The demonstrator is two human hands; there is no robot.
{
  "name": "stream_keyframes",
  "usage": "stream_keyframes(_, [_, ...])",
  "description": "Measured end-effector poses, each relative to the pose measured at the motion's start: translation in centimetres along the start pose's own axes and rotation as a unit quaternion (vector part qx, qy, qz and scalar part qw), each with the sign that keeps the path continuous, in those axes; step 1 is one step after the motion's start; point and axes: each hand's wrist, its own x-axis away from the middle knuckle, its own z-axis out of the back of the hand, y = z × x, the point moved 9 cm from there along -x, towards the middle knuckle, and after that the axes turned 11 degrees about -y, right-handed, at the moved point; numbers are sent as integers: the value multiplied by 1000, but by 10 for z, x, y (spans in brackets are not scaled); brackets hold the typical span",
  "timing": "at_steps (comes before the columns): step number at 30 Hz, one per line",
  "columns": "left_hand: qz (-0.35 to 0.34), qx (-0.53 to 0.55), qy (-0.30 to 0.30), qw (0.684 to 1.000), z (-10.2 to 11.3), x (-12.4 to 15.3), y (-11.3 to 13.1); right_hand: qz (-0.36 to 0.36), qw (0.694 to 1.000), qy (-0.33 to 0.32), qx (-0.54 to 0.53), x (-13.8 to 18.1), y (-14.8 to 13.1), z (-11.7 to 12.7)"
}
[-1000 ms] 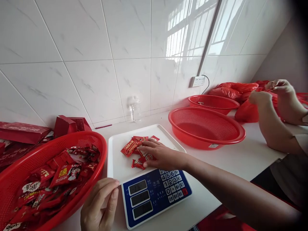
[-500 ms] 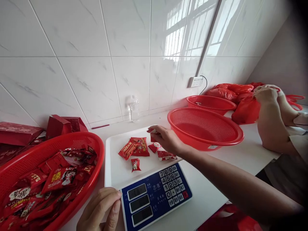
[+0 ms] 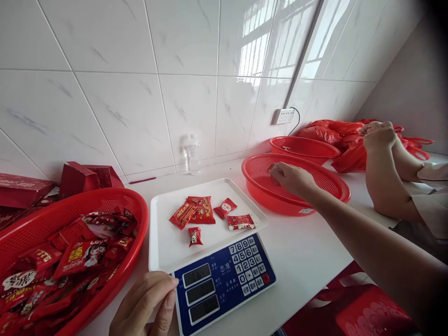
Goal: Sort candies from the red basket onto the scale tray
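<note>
My right hand (image 3: 296, 179) is over the near red mesh basket (image 3: 301, 212), its fingers closed on a small red wrapped packet (image 3: 271, 169), mostly hidden by the fingers. My left hand (image 3: 145, 303) holds nothing; its bent fingers, with a gap to the thumb, touch the left edge of the weighing scale (image 3: 227, 284). On the scale's white tray (image 3: 164, 252) lie several red packets: a flat snack bag (image 3: 205, 211) overlapped by a long packet (image 3: 184, 213), a twisted candy (image 3: 225, 208), a patterned packet (image 3: 241, 222) and a small candy (image 3: 195, 236).
A red basket (image 3: 138, 228) full of wrapped snacks stands at left, red boxes (image 3: 79, 182) behind it. A clear bottle (image 3: 194, 156) is by the wall. Another red basket (image 3: 304, 148) and red bags (image 3: 325, 133) are farther right, near a co-worker's arms (image 3: 380, 172).
My right hand has moved right, from above the tray to over the near basket, still with a red packet. The scale's display now shows digits. My left hand stays at the scale.
</note>
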Motion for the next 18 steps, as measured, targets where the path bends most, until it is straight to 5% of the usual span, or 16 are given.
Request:
stream_keyframes(5, [-36, -21, -31, 999, -2, -3, 1, 16, 1000, 2, 24, -2, 6, -11])
stream_keyframes(9, [-27, -17, -36, 999, -4, -2, -3, 114, 993, -15, 11, 9, -44, -22])
stream_keyframes(11, [-21, -15, -39, 999, -5, -2, -4, 186, 980, -64, -11, 23, -80, -32])
stream_keyframes(15, [-24, -20, -34, 999, -5, -4, -3, 328, 907, -258, -54, 63, -143, -69])
stream_keyframes(18, [-21, -27, -25, 999, -4, -5, -2, 362, 888, -284, -27, 76, -160, -81])
